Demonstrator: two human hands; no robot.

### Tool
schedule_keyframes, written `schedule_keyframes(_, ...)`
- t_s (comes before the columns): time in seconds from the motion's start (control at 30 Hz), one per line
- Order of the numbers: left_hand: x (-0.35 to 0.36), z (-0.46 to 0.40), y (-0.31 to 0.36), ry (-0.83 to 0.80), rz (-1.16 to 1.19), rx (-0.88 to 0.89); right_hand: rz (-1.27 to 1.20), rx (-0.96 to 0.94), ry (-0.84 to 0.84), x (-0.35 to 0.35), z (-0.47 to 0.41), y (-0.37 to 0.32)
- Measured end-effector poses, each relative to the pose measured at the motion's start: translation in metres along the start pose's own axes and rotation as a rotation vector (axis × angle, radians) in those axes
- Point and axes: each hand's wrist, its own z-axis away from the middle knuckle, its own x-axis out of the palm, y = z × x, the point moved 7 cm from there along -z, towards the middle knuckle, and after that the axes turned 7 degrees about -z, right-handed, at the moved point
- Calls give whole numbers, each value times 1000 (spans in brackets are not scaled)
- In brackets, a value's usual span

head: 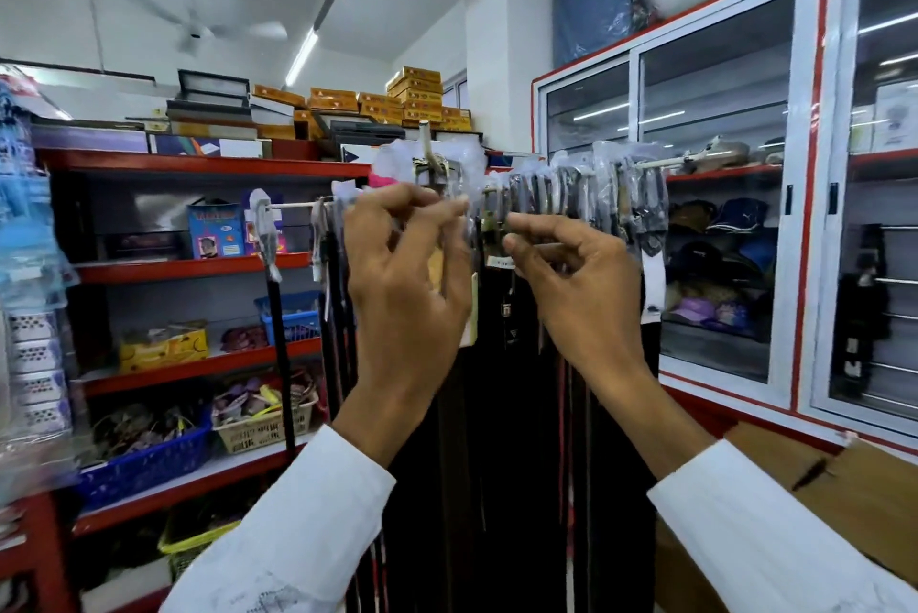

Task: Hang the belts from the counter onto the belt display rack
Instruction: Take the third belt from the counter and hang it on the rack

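Note:
A belt display rack (675, 161) with white horizontal arms stands straight ahead, hung with several dark belts (561, 195) whose buckles are wrapped in clear plastic. Both my hands are raised to the rack's middle. My left hand (402, 274) pinches the plastic-wrapped top of a dark belt (489, 235) by its buckle. My right hand (576, 284) grips the same belt just to the right, near a white tag. The belt's strap hangs down between my wrists. One single belt (278, 314) dangles alone on the left arm.
Red shelves (198, 269) with baskets and boxes fill the left side. A glass-door cabinet (720, 215) holding caps stands on the right. A brown cardboard box (844, 488) lies at lower right. Stacked orange boxes (412, 100) sit above the shelves.

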Motion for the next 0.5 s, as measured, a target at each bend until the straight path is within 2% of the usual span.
schedule_keyframes(0.07, 15, 9, 23, -64, 58, 70, 44, -14, 102, -30, 4, 3)
schedule_keyframes(0.13, 39, 15, 46, -204, 124, 81, 73, -4, 254, -66, 5, 12)
schedule_keyframes(0.23, 79, 17, 68, -385, 195, -10, 74, 61, 413, -113, 1, 29)
schedule_keyframes(0.3, 104, 14, 73, -435, 220, -112, 99, 114, 359, -131, -13, 42)
schedule_keyframes(0.37, 125, 6, 73, -446, 215, -200, 88, 148, 225, -133, -31, 52)
schedule_keyframes(0.5, 154, -7, 70, -441, 172, -279, -13, 197, 16, -115, -59, 65)
